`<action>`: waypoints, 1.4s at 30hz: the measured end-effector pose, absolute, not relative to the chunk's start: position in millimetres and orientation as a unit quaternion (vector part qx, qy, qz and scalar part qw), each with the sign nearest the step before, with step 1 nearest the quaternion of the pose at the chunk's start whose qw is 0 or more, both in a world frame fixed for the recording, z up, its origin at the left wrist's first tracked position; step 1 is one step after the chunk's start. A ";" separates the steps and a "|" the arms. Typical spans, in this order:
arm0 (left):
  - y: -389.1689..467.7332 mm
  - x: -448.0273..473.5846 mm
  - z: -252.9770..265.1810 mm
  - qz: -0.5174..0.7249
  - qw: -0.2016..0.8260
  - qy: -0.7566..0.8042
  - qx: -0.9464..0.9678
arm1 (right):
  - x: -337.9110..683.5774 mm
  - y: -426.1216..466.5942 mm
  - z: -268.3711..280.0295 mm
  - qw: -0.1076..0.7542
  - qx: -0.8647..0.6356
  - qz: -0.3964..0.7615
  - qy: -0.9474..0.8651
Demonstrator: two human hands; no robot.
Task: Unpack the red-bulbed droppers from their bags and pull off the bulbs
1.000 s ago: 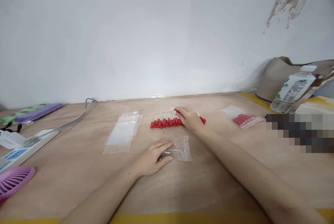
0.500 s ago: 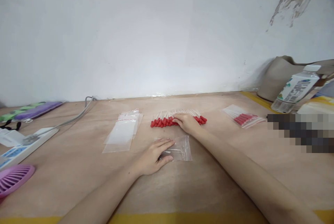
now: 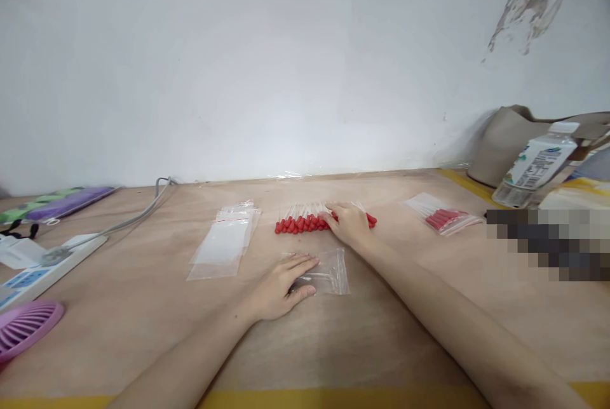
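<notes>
My left hand (image 3: pixel 283 288) lies flat on a clear zip bag (image 3: pixel 333 269), fingers stretched out and the thumb apart. A long row of thin white sticks with red tips (image 3: pixel 300 223), like swabs, lies side by side beyond the bag, tips toward me. My right hand (image 3: pixel 350 225) rests over the right part of that row, thumb and fingers apart; it covers some of the red tips, and no stick shows gripped in it.
Flat zip bags (image 3: pixel 223 241) lie stacked on the left. To the right is a zip bag of red-tipped sticks (image 3: pixel 443 215). A plastic bottle (image 3: pixel 536 164) leans by a grey-brown container (image 3: pixel 498 142). At left are a power strip (image 3: pixel 47 269) with a cable and a pink fan (image 3: pixel 31 329).
My right hand has shifted a little to the right along the row, uncovering more red tips on its left. My left hand stays on the bag.
</notes>
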State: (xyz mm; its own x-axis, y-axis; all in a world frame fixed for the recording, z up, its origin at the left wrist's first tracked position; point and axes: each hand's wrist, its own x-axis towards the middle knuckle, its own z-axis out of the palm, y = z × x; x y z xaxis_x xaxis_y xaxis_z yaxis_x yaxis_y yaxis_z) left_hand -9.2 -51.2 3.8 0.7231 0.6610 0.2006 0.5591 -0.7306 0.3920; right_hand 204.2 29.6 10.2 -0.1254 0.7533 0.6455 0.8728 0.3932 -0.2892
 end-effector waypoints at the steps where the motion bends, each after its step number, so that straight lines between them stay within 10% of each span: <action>1: -51.5 -9.1 4.4 0.163 0.154 0.332 0.916 | 206.2 25.4 11.7 0.391 -0.541 -0.081 -0.740; 6: -52.9 -10.1 5.6 0.139 0.150 0.330 0.921 | 217.7 -20.5 17.3 0.420 -0.381 0.027 -0.823; 15: -52.2 -17.1 6.4 0.083 0.158 0.334 0.925 | 250.3 -67.1 7.0 0.124 -0.269 0.171 -0.940; 24: -52.1 -12.1 11.3 0.171 0.167 0.388 0.890 | 259.2 -61.0 3.7 0.221 -0.286 0.290 -0.886; 29: -36.4 -9.6 5.3 0.277 0.128 0.458 0.835 | 302.4 -32.7 2.2 0.369 -0.530 0.053 -0.762; 33: -24.8 -12.4 -2.0 0.259 0.172 0.506 0.804 | 354.6 -9.0 -4.2 0.250 -0.752 -0.189 -0.581; 42: -35.7 -13.4 8.5 0.227 0.208 0.483 0.820 | 395.3 4.2 -22.5 0.104 -0.794 -0.221 -0.557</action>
State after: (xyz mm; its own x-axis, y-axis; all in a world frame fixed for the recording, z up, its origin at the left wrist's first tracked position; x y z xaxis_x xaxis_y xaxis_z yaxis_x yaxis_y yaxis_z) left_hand -13.4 -35.7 8.5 0.4306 0.8862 0.1710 0.6976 -0.4470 0.5599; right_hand 395.3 4.2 -22.5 0.2827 0.8383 0.4662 0.9300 -0.3585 0.0807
